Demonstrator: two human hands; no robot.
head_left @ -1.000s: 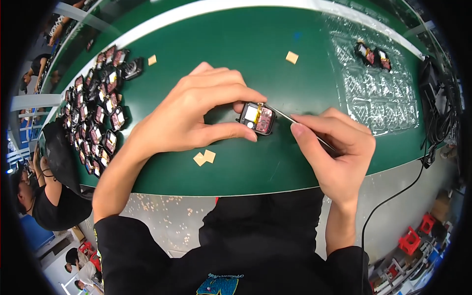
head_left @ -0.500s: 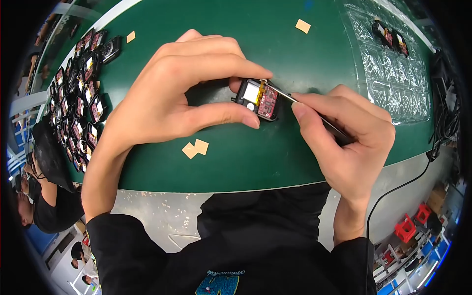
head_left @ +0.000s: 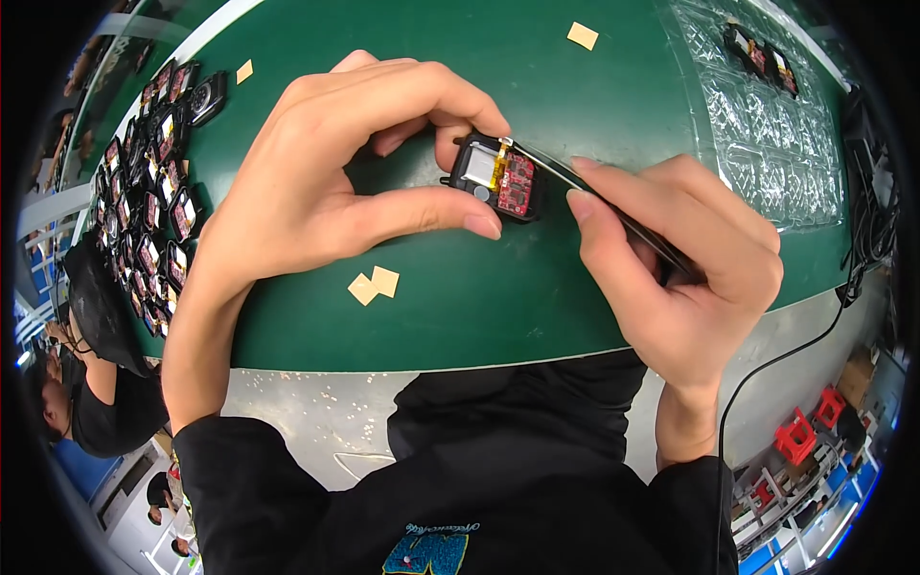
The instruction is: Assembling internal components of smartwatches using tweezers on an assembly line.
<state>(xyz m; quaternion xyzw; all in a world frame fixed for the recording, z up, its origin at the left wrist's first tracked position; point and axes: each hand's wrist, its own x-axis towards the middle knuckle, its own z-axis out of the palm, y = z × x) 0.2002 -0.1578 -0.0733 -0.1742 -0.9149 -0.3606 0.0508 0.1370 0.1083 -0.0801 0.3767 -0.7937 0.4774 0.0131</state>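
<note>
Between the thumb and fingers of my left hand (head_left: 335, 172) is a small black smartwatch casing (head_left: 495, 178), its inside facing up. It shows a silver battery, a yellow flex strip, a round disc and a red circuit board. My right hand (head_left: 685, 249) pinches a pair of slim metal tweezers (head_left: 613, 211). Their tips reach the top edge of the casing, beside the upper end of the yellow strip; whether they grip it I cannot tell. Two small tan paper squares (head_left: 385, 281) lie on the green table below my left hand.
Many similar opened casings (head_left: 149, 206) crowd the table's left side. A clear plastic blister tray (head_left: 767, 163) at the right has a couple of casings (head_left: 762, 59) at its far end. Black cables (head_left: 867, 225) hang beyond the right edge. Another person (head_left: 105, 393) sits at the left.
The casing has tilted a little and shifted slightly left and up in my left hand. My left index finger has curled back somewhat; the tweezer tips stay at the casing's top edge.
</note>
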